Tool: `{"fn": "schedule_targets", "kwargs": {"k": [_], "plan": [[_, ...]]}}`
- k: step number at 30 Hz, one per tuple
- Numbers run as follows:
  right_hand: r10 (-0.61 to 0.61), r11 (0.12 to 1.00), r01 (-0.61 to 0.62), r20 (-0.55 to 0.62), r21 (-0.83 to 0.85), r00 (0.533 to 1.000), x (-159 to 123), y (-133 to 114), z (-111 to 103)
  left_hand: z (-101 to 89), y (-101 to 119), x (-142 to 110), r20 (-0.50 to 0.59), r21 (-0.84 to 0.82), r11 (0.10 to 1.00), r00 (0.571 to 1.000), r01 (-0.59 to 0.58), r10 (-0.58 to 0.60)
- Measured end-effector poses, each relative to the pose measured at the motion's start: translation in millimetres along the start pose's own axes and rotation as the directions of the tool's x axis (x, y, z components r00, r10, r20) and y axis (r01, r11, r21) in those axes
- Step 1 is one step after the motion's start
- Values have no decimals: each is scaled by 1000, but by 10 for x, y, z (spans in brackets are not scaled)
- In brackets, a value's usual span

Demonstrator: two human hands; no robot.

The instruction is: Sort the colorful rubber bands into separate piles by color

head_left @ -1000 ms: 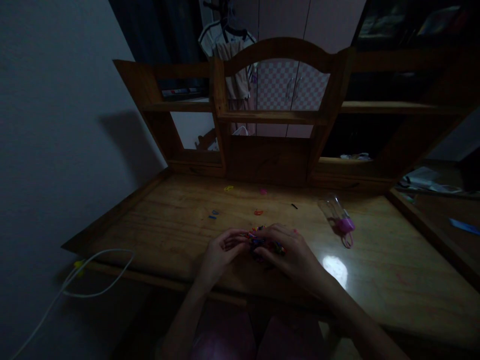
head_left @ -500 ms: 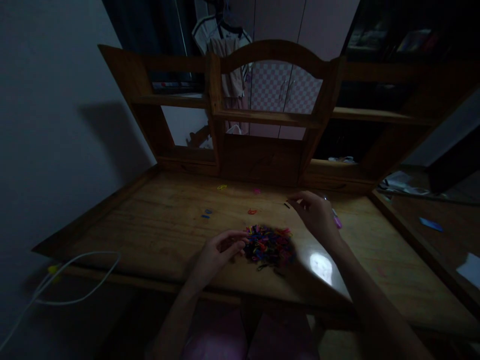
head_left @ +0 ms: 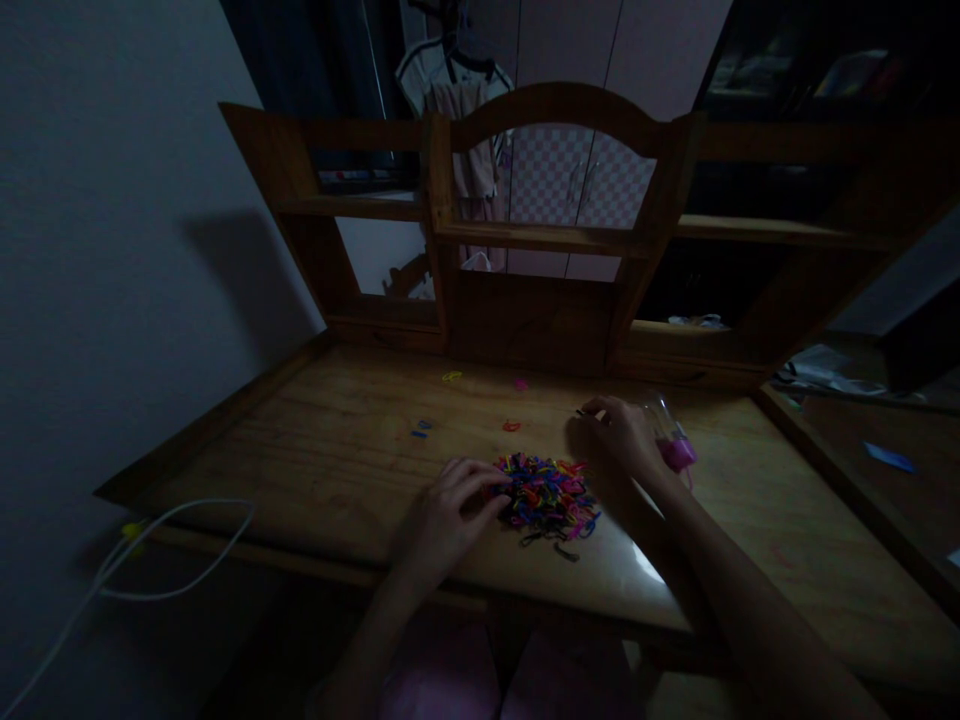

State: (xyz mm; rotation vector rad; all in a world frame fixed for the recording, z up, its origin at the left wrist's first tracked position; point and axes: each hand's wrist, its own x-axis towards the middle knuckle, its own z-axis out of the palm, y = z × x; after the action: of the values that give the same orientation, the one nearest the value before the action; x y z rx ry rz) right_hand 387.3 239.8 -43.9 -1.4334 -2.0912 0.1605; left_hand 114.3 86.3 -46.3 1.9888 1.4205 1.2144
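A heap of small multicoloured hair bands (head_left: 546,495) lies near the desk's front. My left hand (head_left: 457,510) rests at the heap's left edge, thumb and fingers apart and touching the bands. Beyond the heap to the right, my right hand (head_left: 619,425) is low over the desktop, its fingertips pinched on a small black hair band (head_left: 580,412). Sorted apart on the wood are a yellow band (head_left: 451,377), a pink band (head_left: 521,384), a red band (head_left: 511,426) and blue bands (head_left: 421,430).
A clear container with a purple-pink lid (head_left: 679,453) lies beside my right hand. The wooden desk (head_left: 322,440) has a shelf unit (head_left: 540,238) along its back. A white cable (head_left: 202,502) loops over the front left edge. A blue packet (head_left: 889,457) lies far right.
My right hand has lowered to the desktop by the black band. My left hand has moved slightly right onto the heap's edge. The view has shifted a little, showing more of the container.
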Motion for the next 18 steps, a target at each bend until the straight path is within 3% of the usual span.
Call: {"fn": "schedule_targets", "kwargs": {"k": [6,11,15,18], "plan": [[-1,998,1,-1,66,1000,-29,-27,-11,178,103,35,3,85,994,997,-75,75],[5,998,-3,-31,64,999,-56,-20,-43,171,142,111,41,110,990,996,-86,82],[-61,994,65,-49,83,997,-49,-64,-66,147,211,199,45,174,982,996,-79,72],[-130,984,132,-23,120,991,-61,-145,-60,184,267,272,111,261,957,989,-125,98]]}}
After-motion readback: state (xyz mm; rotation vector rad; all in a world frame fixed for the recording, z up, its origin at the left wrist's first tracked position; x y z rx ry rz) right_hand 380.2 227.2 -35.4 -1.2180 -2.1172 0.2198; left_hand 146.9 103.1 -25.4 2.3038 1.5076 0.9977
